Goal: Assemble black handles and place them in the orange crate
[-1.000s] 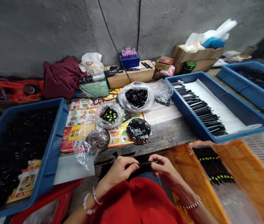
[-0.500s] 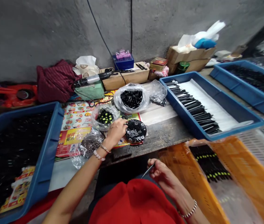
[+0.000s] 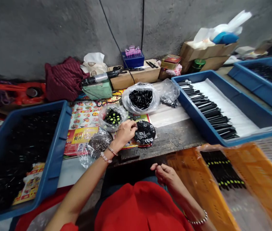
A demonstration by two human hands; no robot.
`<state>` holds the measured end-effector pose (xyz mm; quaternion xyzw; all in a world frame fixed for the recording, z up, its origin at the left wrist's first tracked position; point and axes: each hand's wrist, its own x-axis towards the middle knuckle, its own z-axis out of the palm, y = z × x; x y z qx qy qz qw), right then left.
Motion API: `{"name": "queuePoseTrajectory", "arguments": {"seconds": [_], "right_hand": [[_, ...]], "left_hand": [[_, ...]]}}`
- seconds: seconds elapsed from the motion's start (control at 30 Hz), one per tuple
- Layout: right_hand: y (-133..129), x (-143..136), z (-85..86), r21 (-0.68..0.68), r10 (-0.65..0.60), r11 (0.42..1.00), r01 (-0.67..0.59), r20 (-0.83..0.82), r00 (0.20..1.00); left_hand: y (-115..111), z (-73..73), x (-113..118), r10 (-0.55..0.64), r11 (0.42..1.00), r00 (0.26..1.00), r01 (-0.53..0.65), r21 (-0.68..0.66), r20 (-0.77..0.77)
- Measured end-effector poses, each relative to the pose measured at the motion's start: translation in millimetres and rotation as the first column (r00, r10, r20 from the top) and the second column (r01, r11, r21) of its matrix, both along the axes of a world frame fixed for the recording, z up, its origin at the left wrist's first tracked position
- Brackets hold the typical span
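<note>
My left hand (image 3: 126, 131) reaches over the bench, its fingertips pinched together at the left edge of a round black pile of small flat pieces (image 3: 144, 132), some shiny grey. Whatever lies between those fingertips is hidden. Just behind that hand stands a clear bag of black parts with yellow-green dots (image 3: 112, 116). Closer to my forearm lies a clear bag of small metal pieces (image 3: 99, 142). My right hand (image 3: 165, 172) is closed in front of my body, below the bench edge. A small dark bit shows at its fingertips, too small to name.
A bag of black parts (image 3: 140, 98) stands farther back. On the right are a blue tray with a row of dark slim pieces (image 3: 222, 141) and an orange crate (image 3: 188, 183). A blue bin of black pieces (image 3: 65, 110) stands left. An electric screwdriver (image 3: 100, 77) lies behind.
The view has shifted, so the bench things appear farther right. The thin metal tool seen in my right hand no longer shows. My left hand stays at the pile's edge.
</note>
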<state>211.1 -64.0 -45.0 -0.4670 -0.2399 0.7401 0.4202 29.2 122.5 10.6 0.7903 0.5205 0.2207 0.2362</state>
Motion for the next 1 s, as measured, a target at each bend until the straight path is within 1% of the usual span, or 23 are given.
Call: {"name": "queuePoseTrajectory", "arguments": {"seconds": [0.1,0.2,0.27,0.33,0.4,0.43,0.53,0.7,0.93,1.0], "right_hand": [[2.7,-1.1,4.2,0.092,0.043,0.994,-0.054,0.118,0.992],[7.8,-4.8,8.0,0.189,0.063,0.977,-0.095,0.173,0.983],[10.8,-8.6,10.0,0.211,0.065,0.971,-0.109,0.203,0.977],[12.5,-13.1,12.3,0.207,0.052,0.973,-0.102,0.232,0.971],[12.8,-17.9,15.3,0.201,0.04,0.975,-0.093,0.25,0.967],[12.6,-20.2,16.9,0.196,0.045,0.976,-0.097,0.255,0.966],[11.7,-25.6,20.8,0.176,0.065,0.978,-0.113,0.259,0.964],[11.6,-28.8,22.2,0.132,0.075,0.985,-0.11,0.241,0.968],[11.3,-29.5,22.0,0.115,0.091,0.986,-0.118,0.218,0.972],[10.9,-29.4,21.0,0.115,0.096,0.986,-0.124,0.226,0.969]], "left_hand": [[-12.3,6.2,-5.0,-0.042,0.992,0.991,0.056,-0.112,0.124],[-32.2,12.4,-10.7,-0.119,0.953,0.965,0.176,-0.246,0.233],[-46.7,15.2,-14.5,-0.167,0.905,0.938,0.268,-0.331,0.303],[-59.8,16.4,-17.7,-0.197,0.839,0.904,0.356,-0.412,0.38],[-70.5,16.1,-19.6,-0.212,0.786,0.881,0.411,-0.462,0.424],[-74.8,15.5,-20.0,-0.217,0.777,0.879,0.419,-0.47,0.425],[-83.7,13.3,-19.9,-0.214,0.799,0.896,0.39,-0.458,0.39],[-90.2,11.7,-18.5,-0.182,0.832,0.923,0.329,-0.447,0.34],[-99.6,12.8,-14.9,-0.208,0.889,0.946,0.288,-0.356,0.248],[-102.0,12.7,-14.2,-0.212,0.895,0.949,0.285,-0.342,0.235]]}}
